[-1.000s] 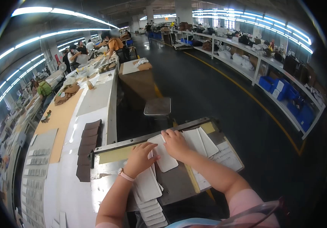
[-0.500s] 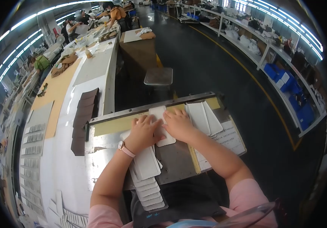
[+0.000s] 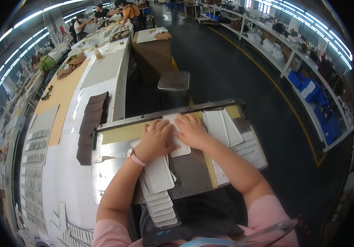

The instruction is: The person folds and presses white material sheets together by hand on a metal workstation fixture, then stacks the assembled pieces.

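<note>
In the head view, the grip of each hand is loosely open: the left hand (image 3: 154, 140) lies with fingers bent and thumb apart, the right hand (image 3: 191, 131) with fingers spread. Both rest on one white panel (image 3: 181, 150), neither closed round it; whether a fingertip pinches an edge cannot be told. That panel lies flat towards the far edge of the metal-topped table (image 3: 189, 175), partly covered by the hands.

Judging by how the pieces lie, the handling is partway through a batch. A fanned stack of white panels (image 3: 158, 177) runs under the left wrist and past the near edge of the table, over the dark apron (image 3: 201, 218). A few overlapping panels (image 3: 216, 125) lie to the right of the right hand. Which group is finished and which is waiting cannot be told.

On the right of the table, by the right forearm, a sheet (image 3: 249, 148) carries printed lines too small to read. The apron has a small blue mark, not legible. At far right, a blue bin (image 3: 310, 99) bears a white label (image 3: 308, 88) with no readable words. No brand can be made out. Brown pieces (image 3: 92, 119) overlap in a row on the long white surface to the left.
</note>
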Demonstrator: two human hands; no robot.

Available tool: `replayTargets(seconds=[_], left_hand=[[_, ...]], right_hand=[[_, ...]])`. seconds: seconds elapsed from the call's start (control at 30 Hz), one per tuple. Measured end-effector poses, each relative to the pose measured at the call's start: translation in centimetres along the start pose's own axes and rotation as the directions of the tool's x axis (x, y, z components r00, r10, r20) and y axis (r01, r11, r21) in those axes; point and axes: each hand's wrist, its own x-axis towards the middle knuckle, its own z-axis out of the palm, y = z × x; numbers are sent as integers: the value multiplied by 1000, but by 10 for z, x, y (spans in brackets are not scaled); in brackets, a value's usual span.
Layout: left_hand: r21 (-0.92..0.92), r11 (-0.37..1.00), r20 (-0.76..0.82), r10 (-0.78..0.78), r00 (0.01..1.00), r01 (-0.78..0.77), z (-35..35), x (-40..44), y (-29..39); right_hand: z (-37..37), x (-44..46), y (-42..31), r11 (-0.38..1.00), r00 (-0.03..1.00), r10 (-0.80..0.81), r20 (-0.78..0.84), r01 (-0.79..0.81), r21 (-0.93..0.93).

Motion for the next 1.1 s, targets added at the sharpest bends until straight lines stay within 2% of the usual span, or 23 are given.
replayTargets(seconds=[0.2, 0.3, 0.43, 0.53, 0.63, 0.73, 0.83, 1.03, 1.1], left_hand=[[-58, 996, -93, 57, 994, -62, 9, 1, -10], [-13, 1000, -2, 14, 1000, -14, 1, 2, -4], [-19, 1000, -43, 23, 999, -24, 7, 2, -9], [-27, 1000, -44, 15, 999, -17, 9, 2, -10], [-25, 1000, -36, 8, 999, -9, 6, 2, -9], [-5, 1000, -39, 5, 999, -5, 3, 2, -5], [2, 1000, -37, -3, 999, 3, -2, 3, -1], [-21, 1000, -89, 5, 996, -7, -1, 2, -4], [-46, 998, -124, 33, 992, -38, 3, 2, -7]], right_hand=[[-2, 0, 1, 1000, 1000, -7, 30, 6, 23], [-3, 1, 0, 1000, 999, -1, 52, 0, 19], [-4, 1, -1, 999, 998, 18, 58, -21, 40], [-2, 0, -4, 999, 1000, -4, -30, 3, -34], [-10, 2, -6, 1000, 999, -1, 48, 2, -16], [-9, 0, -7, 999, 1000, -24, 2, 24, 22], [-14, 0, -9, 998, 996, 11, 86, -16, 58], [-13, 1, -8, 998, 999, -2, 43, 0, 56], [-11, 3, -6, 996, 998, 38, 52, -42, 82]])
